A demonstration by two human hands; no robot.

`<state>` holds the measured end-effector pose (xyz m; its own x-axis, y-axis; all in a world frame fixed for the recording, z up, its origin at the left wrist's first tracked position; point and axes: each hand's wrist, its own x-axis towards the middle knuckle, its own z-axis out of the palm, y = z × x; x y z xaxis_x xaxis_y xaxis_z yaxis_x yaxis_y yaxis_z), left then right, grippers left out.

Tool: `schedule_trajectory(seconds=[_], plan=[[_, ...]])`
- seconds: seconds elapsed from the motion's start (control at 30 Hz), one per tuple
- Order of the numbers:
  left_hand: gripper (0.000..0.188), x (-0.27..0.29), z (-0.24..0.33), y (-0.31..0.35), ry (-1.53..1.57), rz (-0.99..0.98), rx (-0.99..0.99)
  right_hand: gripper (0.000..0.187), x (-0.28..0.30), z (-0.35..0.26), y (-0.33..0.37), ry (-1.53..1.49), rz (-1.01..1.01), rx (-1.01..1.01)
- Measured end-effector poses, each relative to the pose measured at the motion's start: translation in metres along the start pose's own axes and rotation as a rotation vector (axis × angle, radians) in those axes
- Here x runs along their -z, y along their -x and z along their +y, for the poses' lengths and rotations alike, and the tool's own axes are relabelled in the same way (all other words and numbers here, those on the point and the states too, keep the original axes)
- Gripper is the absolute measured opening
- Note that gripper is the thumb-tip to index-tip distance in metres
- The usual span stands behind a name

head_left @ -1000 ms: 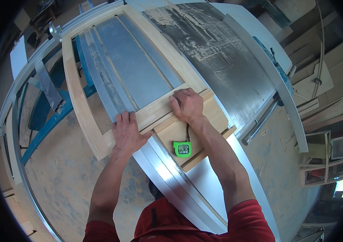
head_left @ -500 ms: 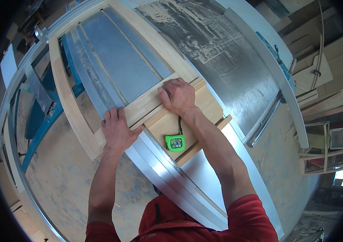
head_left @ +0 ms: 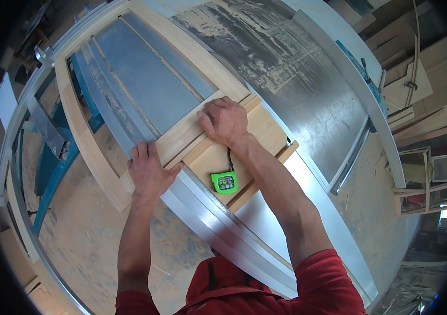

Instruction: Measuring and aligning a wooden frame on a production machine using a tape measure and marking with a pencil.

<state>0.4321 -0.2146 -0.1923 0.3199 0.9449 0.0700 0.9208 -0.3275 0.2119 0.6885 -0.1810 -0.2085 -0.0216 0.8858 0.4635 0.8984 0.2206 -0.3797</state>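
My left hand (head_left: 149, 170) lies flat, fingers together, on the near rail of a pale wooden frame (head_left: 79, 131) where it crosses a metal bar. My right hand (head_left: 224, 121) presses knuckles-up on the same rail, further right, with its fingers curled over the wood. Just below my right wrist a bright green tape measure (head_left: 225, 182) rests on a short wooden board (head_left: 265, 137). The frame lies on a grey metal machine table (head_left: 297, 79).
A long silver metal rail (head_left: 218, 220) runs diagonally under the boards toward me. Blue machine parts (head_left: 50, 163) show at the left over a dusty floor (head_left: 76, 231). Stacked timber and boards (head_left: 423, 84) crowd the right side.
Both hands have shifted slightly up and left along the rail; the view has tilted a little. The tape measure stays on the board.
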Motion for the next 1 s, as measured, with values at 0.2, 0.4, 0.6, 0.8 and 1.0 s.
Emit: schedule_trajectory(seconds=[0.2,0.4,0.6,0.8,1.0], plan=[[0.084,0.004,-0.02,-0.011,-0.004,-0.017,0.006,0.025,-0.009,-0.008,-0.016,-0.021,-0.042,-0.026],[0.083,0.014,-0.044,-0.047,0.019,-0.035,0.031,0.03,-0.033,-0.015,-0.044,-0.012,0.021,-0.02],[0.081,0.024,-0.079,-0.082,-0.009,-0.056,0.022,0.03,-0.045,-0.063,-0.068,0.068,0.027,0.004],[0.083,0.042,-0.13,-0.117,-0.014,-0.112,0.045,0.036,-0.047,-0.159,-0.052,0.133,-0.005,-0.174],[0.083,0.072,-0.179,-0.198,0.019,-0.139,-0.004,0.034,-0.074,-0.178,-0.129,0.14,-0.154,-0.352]])
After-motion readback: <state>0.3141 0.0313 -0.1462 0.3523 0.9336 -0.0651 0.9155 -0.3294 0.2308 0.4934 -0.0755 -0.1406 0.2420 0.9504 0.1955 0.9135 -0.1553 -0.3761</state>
